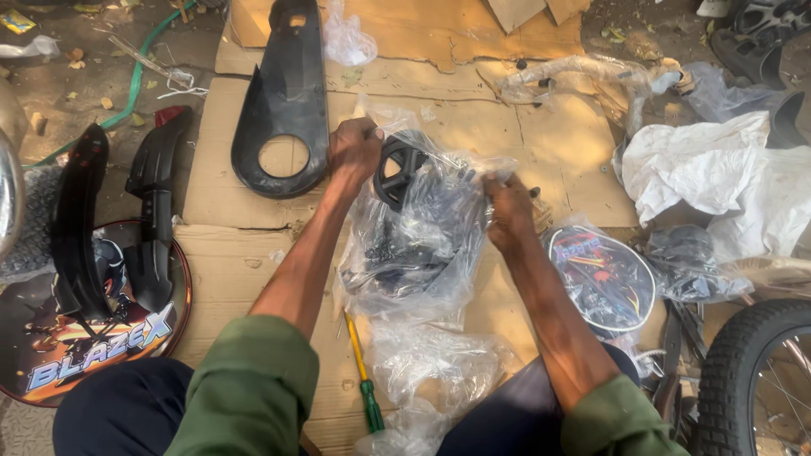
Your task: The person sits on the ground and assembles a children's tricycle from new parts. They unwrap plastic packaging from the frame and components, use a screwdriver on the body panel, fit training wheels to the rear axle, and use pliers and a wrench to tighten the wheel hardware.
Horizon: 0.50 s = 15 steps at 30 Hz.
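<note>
Dark parts inside the clear plastic bag (pixel 418 245) blur together behind its creases, only a black ring-shaped piece (pixel 401 169) reading clearly. The left hand (pixel 355 148) is closed, gripping the bag's upper left edge; the right hand (pixel 509 211) pinches its right edge. A green-handled screwdriver (pixel 365 384) lies nearer on the cardboard (pixel 228 262), a black chain guard (pixel 283 101) beyond the left hand

Bright daylight, soft shadows. Glare on clear plastic bag (pixel 422 228) at centre and white sheet (pixel 718 169) toward 3 o'clock. Slight overall softness.
</note>
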Each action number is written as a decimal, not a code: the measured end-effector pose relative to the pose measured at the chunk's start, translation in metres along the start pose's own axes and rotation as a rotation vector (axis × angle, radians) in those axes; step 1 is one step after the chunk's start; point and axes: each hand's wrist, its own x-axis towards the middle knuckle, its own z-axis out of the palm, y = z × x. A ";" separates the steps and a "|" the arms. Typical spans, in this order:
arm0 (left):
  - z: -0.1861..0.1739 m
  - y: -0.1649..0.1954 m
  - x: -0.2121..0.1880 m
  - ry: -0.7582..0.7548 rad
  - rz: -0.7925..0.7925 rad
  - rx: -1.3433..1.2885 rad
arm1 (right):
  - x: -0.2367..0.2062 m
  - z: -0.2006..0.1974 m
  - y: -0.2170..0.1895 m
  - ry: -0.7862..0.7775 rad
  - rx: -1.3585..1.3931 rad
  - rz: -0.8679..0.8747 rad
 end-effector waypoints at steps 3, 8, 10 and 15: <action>-0.021 0.004 -0.001 -0.096 0.131 -0.616 | -0.024 0.023 -0.060 -0.099 -0.154 -0.229; -0.095 0.017 -0.014 -0.411 0.116 -0.777 | -0.095 0.049 -0.128 -0.542 -0.374 -0.478; -0.127 0.011 -0.030 -0.512 0.017 -0.431 | -0.121 0.041 -0.129 -0.562 -0.660 -0.457; -0.142 -0.014 -0.082 -0.771 0.095 0.217 | -0.150 -0.001 -0.105 -0.748 -0.857 -0.267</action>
